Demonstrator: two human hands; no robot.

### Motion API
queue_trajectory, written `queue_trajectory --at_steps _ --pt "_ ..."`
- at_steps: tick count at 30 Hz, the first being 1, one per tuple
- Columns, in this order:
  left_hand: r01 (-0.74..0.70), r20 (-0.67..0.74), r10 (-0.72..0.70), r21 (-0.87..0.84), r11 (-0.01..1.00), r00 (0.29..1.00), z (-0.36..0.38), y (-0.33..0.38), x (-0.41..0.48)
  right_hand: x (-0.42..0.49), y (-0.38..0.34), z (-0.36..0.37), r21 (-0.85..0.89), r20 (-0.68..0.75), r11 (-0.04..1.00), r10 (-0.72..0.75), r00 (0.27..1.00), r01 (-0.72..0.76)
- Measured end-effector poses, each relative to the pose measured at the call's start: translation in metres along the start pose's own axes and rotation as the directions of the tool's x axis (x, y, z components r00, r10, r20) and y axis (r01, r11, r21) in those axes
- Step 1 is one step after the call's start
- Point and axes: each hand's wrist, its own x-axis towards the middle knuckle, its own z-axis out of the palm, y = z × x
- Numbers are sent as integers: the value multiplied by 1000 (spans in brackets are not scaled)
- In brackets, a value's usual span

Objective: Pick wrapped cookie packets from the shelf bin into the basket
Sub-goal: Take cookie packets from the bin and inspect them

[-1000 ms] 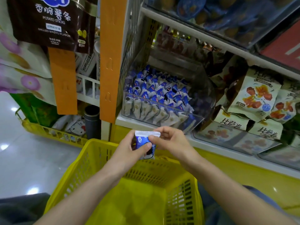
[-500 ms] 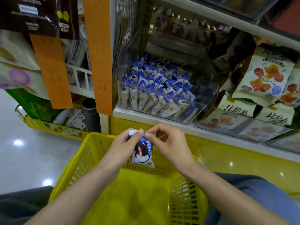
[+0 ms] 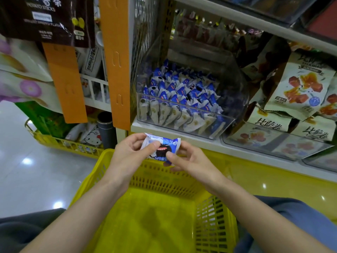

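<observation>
A shop aisle with a glossy pale floor (image 3: 21, 172) runs along a white shelf (image 3: 175, 133) stocked with snacks, and an orange upright strip (image 3: 116, 61) hangs at the shelf's left corner. On the shelf sits a clear plastic bin (image 3: 184, 117) packed with blue-and-white cookie packets (image 3: 180, 95) standing in rows; to its right lie pale snack bags (image 3: 306, 88) printed with red cubes, and a dark bag of potato sticks (image 3: 45, 17) hangs at the upper left. Below the shelf edge, a yellow basket (image 3: 215, 221) with slotted walls stands open. Just above its far rim, both hands hold one cookie packet (image 3: 161, 148) between them: the left hand (image 3: 131, 156) pinches its left end with thumb on the front and fingers curled behind, and the right hand (image 3: 189, 161) pinches the lower right edge between thumb and forefinger. The packet lies roughly level, its front showing a dark round cookie, and it is in the air, touching neither the bin nor the basket. Further left on the floor, a second yellow basket (image 3: 60, 143) holds assorted goods beside a dark cylinder (image 3: 105, 128)
</observation>
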Motion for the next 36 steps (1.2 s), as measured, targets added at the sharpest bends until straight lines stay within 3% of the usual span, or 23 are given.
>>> queue_trajectory --at_steps 4,6,9,14,17,20,26,29,32,36 --pt "37 84 -37 2 999 996 2 -1 -3 3 -1 -3 -47 -126 997 -58 990 53" --pt "-1 28 0 26 1000 1000 4 -2 -2 4 0 -4 -20 -130 999 -38 991 35" --pt "-73 -62 76 51 996 995 2 -3 -3 4 3 -2 17 -43 999 37 998 -36" --pt "-125 -81 130 71 990 988 1 -2 -4 2 8 2 -59 82 983 180 980 -175" --pt "-172 -42 182 178 969 982 0 0 -4 4 10 5 -280 -73 960 -3 997 -18" --pt "-235 75 223 342 910 972 4 -2 -10 4 7 4 -322 -104 930 -221 970 177" --pt "-293 156 248 464 836 956 6 -9 -17 4 4 -1 -331 -81 927 -212 974 175" --pt "-323 171 275 483 814 946 6 -8 -18 3 1 -3 -385 -101 896 -279 955 222" --pt "-299 166 249 458 837 954 7 -8 -14 1 2 -3 -438 -135 860 -352 926 263" --pt "-147 161 97 335 931 982 6 -6 -11 -1 7 -3 -525 -101 772 -475 874 359"
